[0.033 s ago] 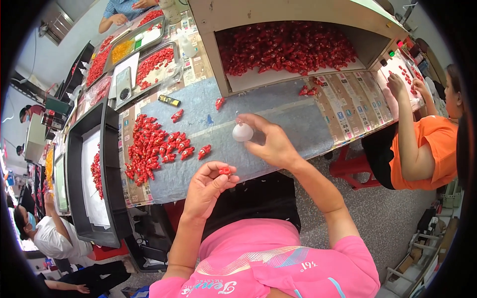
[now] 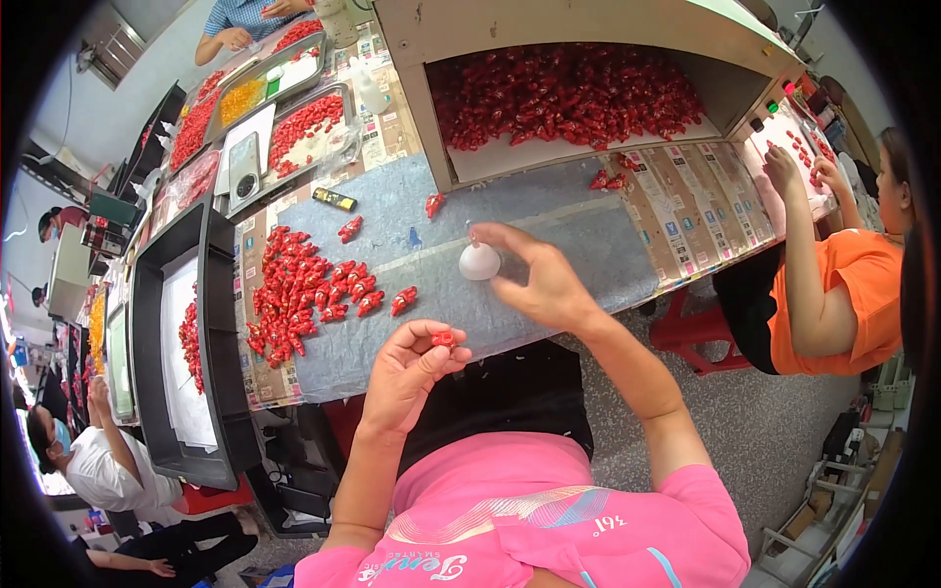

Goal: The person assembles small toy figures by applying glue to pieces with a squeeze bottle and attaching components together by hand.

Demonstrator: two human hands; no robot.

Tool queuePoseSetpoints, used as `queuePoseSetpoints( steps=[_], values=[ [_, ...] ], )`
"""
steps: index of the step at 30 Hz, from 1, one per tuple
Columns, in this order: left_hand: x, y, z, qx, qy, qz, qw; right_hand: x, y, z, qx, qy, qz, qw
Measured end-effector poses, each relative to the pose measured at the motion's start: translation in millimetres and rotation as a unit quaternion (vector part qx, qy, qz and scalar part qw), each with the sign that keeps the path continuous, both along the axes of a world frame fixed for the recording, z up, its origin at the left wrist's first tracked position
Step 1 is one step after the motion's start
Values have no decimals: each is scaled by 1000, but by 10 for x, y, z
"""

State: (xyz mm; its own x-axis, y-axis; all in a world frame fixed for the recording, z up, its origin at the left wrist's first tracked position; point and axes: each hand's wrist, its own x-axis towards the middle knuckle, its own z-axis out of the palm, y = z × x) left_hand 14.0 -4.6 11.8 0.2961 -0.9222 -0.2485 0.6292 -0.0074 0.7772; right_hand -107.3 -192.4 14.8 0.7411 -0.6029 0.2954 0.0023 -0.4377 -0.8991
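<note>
My left hand is closed, pinching a small red plastic piece between thumb and fingertips, just off the near edge of the table. Around a small white round bottle with a thin tip, my right hand is curved with thumb and index finger apart. The index fingertip is by the bottle's tip; whether it touches cannot be made out. The thumb is beside the bottle's lower side. A pile of red plastic figures lies to the left on the blue-grey mat, with a single red figure nearest my left hand.
A box-shaped shelf full of red figures stands at the back. At left are a black tray, a phone and a metal tray of red pieces. A yellow-black tube lies on the mat. A co-worker in orange sits right.
My right thumb has shifted slightly away from the white bottle, and that hand has drawn a little to the right. The left hand with its red piece is almost unmoved.
</note>
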Motion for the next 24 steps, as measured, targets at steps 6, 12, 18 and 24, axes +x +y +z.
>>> queuePoseSetpoints(
  steps=[6, 12, 18, 24],
  values=[
    [-3, 17, 15, -10, -2, -6, 1000, 390, -804, 46, -150, 23, -108, 983],
    [-58, 12, 18, -6, 15, -2, 1000, 948, -1267, -177, -331, 118, -165, 922],
    [-3, 89, -33, -8, 9, -1, 1000, 956, -1273, -169, -309, 150, -131, 930],
    [-38, 72, -35, -23, 26, 28, 999, 445, -924, 91, -86, 23, -108, 990]
  ],
)
